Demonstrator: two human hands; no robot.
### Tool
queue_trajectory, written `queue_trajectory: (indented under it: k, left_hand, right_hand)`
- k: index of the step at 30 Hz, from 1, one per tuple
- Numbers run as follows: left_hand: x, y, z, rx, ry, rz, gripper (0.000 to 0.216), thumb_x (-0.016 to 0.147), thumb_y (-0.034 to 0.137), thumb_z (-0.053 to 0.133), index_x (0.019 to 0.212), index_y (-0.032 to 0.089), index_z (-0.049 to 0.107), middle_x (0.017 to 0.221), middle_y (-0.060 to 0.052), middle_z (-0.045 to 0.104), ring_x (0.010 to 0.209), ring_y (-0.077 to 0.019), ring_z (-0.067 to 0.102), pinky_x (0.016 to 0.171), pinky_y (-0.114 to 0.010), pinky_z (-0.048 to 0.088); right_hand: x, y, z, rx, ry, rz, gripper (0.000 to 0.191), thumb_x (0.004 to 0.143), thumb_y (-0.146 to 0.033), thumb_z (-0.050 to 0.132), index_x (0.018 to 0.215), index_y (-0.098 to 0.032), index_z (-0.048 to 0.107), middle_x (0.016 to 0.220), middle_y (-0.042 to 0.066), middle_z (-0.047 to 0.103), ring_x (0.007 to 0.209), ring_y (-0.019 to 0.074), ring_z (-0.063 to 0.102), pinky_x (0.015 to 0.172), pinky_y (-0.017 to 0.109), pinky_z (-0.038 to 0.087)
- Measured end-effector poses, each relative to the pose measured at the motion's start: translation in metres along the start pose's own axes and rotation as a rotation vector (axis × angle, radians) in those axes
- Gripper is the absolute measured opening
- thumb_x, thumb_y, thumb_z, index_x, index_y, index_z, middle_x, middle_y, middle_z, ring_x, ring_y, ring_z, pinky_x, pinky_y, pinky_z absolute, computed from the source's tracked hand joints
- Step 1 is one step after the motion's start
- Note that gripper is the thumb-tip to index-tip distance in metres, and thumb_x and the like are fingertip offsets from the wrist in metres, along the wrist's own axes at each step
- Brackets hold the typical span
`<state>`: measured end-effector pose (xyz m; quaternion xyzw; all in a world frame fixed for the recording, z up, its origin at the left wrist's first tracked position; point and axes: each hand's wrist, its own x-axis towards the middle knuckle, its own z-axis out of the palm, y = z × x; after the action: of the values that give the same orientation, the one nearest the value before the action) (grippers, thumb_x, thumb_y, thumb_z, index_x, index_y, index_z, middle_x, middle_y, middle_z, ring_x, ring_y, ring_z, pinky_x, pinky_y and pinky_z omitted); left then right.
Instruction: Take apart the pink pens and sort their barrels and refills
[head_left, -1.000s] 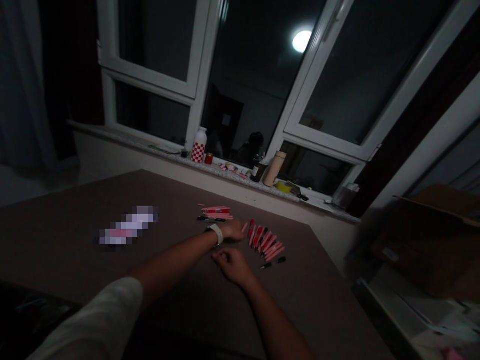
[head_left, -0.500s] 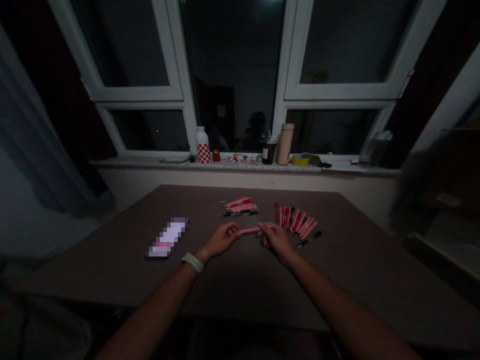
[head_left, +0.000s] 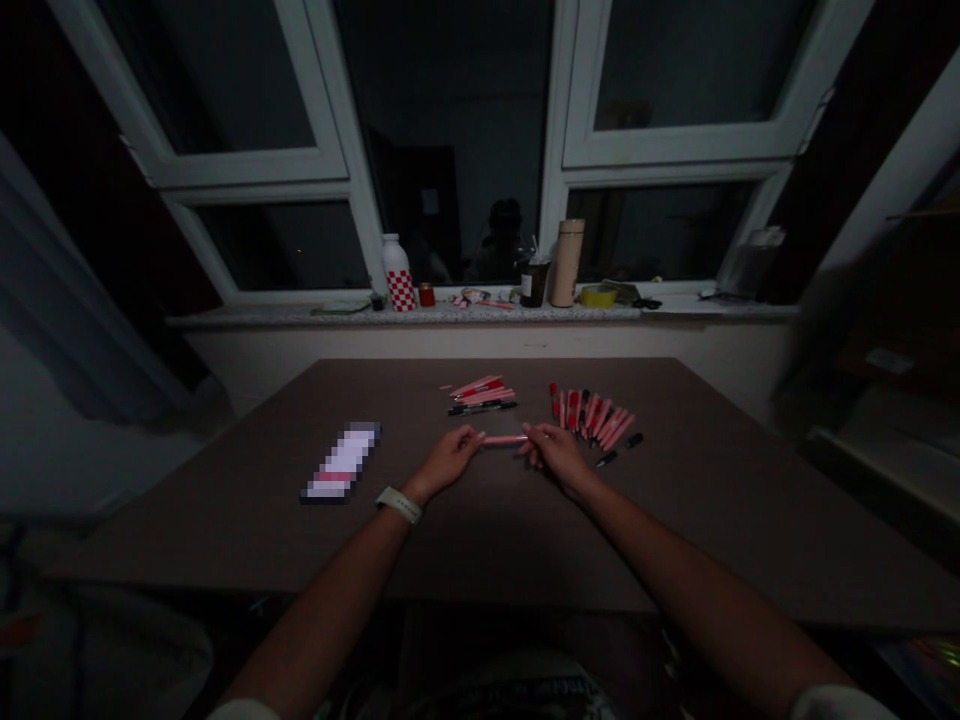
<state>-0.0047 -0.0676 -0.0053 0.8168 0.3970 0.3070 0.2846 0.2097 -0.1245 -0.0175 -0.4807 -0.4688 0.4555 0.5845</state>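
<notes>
A pink pen (head_left: 504,441) lies level between my two hands, just above the table. My left hand (head_left: 451,456) pinches its left end, and a light watch band circles that wrist. At the other end my right hand (head_left: 556,456) has its fingers closed on the pen. Beyond the hands is a small pile of pink and red pens (head_left: 484,388), with black pens (head_left: 482,407) in front of it. To the right, several pink, red and black pens (head_left: 592,418) are spread like a fan. Two black pen caps or short pieces (head_left: 634,440) lie beside the fan.
A phone (head_left: 341,462) with a blurred screen lies on the brown table (head_left: 247,500) at left. Along the windowsill (head_left: 300,318) stand a red-checked white bottle (head_left: 399,275), a small red jar (head_left: 427,294), a dark cup (head_left: 534,283), a tan flask (head_left: 568,263) and yellow tape (head_left: 598,296).
The camera view has tilted down slightly, so the scene sits higher. Both hands still hold the pink pen, with slightly more of it showing between them.
</notes>
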Motion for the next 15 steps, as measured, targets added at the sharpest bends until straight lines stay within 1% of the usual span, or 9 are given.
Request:
queue_trajectory:
  k: [3,6,8,10,12,15]
  left_hand:
    - [0.000,0.003,-0.001,0.021,-0.037,-0.010,0.048,0.095,0.054,0.036,0.068,0.017,0.050,0.063,0.002,0.048,0.062,-0.0135,0.045,0.060,-0.025,0.033]
    - [0.000,0.003,-0.002,0.002,-0.057,-0.043,0.051,0.093,0.059,0.038,0.063,0.018,0.046,0.058,0.003,0.041,0.057,-0.0125,0.039,0.056,-0.025,0.028]
    - [0.001,0.001,-0.002,-0.043,-0.061,-0.057,0.053,0.090,0.062,0.040,0.062,0.018,0.044,0.057,0.004,0.038,0.056,-0.0121,0.035,0.054,-0.025,0.025]
    - [0.002,-0.004,-0.002,-0.107,-0.068,-0.070,0.053,0.088,0.064,0.042,0.061,0.019,0.043,0.056,0.004,0.036,0.055,-0.0116,0.032,0.053,-0.025,0.022]
    - [0.004,-0.008,-0.001,-0.187,-0.083,-0.097,0.053,0.087,0.065,0.044,0.061,0.019,0.043,0.055,0.005,0.035,0.052,-0.0109,0.030,0.051,-0.025,0.021]
    - [0.005,-0.013,0.000,-0.316,-0.084,-0.166,0.054,0.083,0.068,0.048,0.059,0.020,0.041,0.051,0.006,0.033,0.047,-0.0097,0.027,0.049,-0.026,0.019]
  right_hand:
    - [0.001,0.002,-0.001,-0.009,0.007,0.013,0.045,0.074,-0.061,0.067,0.067,-0.017,0.060,0.058,0.003,0.068,0.040,0.0080,0.048,0.041,0.020,0.034]
    - [0.003,0.005,-0.001,-0.037,0.005,-0.003,0.046,0.074,-0.062,0.066,0.067,-0.017,0.060,0.055,0.003,0.066,0.040,0.0090,0.049,0.041,0.020,0.033]
    - [0.004,0.006,0.000,-0.070,-0.002,-0.054,0.048,0.076,-0.064,0.064,0.067,-0.018,0.060,0.054,0.003,0.066,0.041,0.0100,0.050,0.042,0.021,0.035]
    - [0.004,0.006,0.001,-0.109,-0.007,-0.129,0.047,0.078,-0.064,0.063,0.069,-0.018,0.059,0.058,0.004,0.068,0.044,0.0116,0.055,0.046,0.022,0.040]
    - [0.002,0.004,0.001,-0.145,-0.013,-0.198,0.044,0.081,-0.062,0.061,0.072,-0.019,0.059,0.063,0.004,0.070,0.049,0.0135,0.060,0.052,0.025,0.046]
    - [-0.002,0.000,0.001,-0.184,-0.048,-0.292,0.038,0.086,-0.056,0.059,0.079,-0.019,0.060,0.067,0.004,0.071,0.054,0.0153,0.064,0.058,0.027,0.050]
